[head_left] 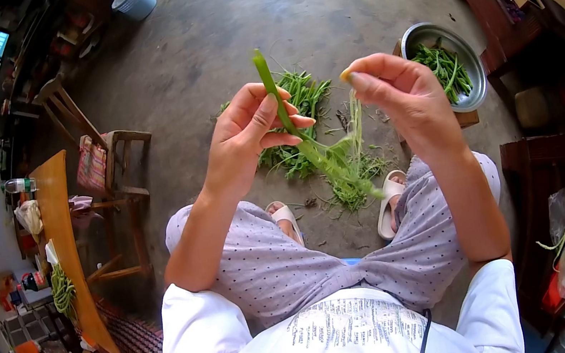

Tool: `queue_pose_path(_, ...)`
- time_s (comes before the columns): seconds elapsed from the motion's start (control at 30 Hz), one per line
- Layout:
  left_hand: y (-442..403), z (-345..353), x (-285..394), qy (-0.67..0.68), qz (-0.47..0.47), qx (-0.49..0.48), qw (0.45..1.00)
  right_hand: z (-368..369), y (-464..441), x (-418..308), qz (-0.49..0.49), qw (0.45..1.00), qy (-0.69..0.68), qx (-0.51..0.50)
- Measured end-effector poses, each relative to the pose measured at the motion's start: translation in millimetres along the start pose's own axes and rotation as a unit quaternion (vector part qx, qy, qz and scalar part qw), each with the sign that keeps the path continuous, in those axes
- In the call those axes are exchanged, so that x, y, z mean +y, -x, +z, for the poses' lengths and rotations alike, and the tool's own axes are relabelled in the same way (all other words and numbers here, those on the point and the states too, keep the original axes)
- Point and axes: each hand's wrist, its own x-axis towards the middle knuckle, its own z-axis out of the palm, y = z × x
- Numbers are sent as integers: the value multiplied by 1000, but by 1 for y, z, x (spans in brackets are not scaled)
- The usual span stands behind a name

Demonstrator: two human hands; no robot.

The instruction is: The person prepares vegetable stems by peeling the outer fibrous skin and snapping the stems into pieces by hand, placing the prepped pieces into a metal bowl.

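Note:
A green stalk (266,77) with a leafy lower end is pinched between the thumb and fingers of my left hand (247,132). Pale stringy fibres (356,126) hang from my right hand (405,96), whose thumb and index finger are pressed together at their top. The fibres reach down to the leafy end of the stalk. Beneath my hands, a pile of green stalks (305,94) lies on the floor, with shredded greens (350,194) nearer my feet. At the right, a metal bowl (475,70) holds green pieces (442,67).
Both feet, in light sandals (284,218), are on the concrete floor (206,43). A wooden chair (86,139) and a wooden table (56,208) stand at the left. A bucket (134,1) is at the upper left; dark wooden furniture (500,30) stands at the right.

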Motion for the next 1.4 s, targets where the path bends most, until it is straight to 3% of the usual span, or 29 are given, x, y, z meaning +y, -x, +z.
queue_pose_path(0.17,5,5,-2,-61,8,-29,998,-8,-3,-3,14,998,-52,-20)
queue_pose_path(0.23,7,9,-4,-87,15,-43,995,-8,-5,-1,1,994,-55,-89)
queue_pose_path(0.53,9,21,-17,-225,96,-26,969,10,1,-1,14,977,183,-110)
queue_pose_path(0.67,8,20,-20,-291,148,-13,945,13,3,5,-5,976,190,-102)
queue_pose_path(0.87,5,22,-23,-290,171,0,942,18,0,21,-33,991,103,-81)
queue_pose_path(0.93,4,23,-25,-277,173,4,945,25,2,19,-11,995,-34,-92)
queue_pose_path(1.17,3,30,-26,-215,185,28,959,41,4,23,6,991,-110,-70)
queue_pose_path(1.27,3,31,-23,-205,197,38,958,42,5,29,8,995,-84,-47)
queue_pose_path(1.33,3,30,-20,-201,203,43,957,39,6,30,5,997,74,-25)
queue_pose_path(1.4,3,29,-15,-192,193,66,960,40,10,19,3,990,139,-19)
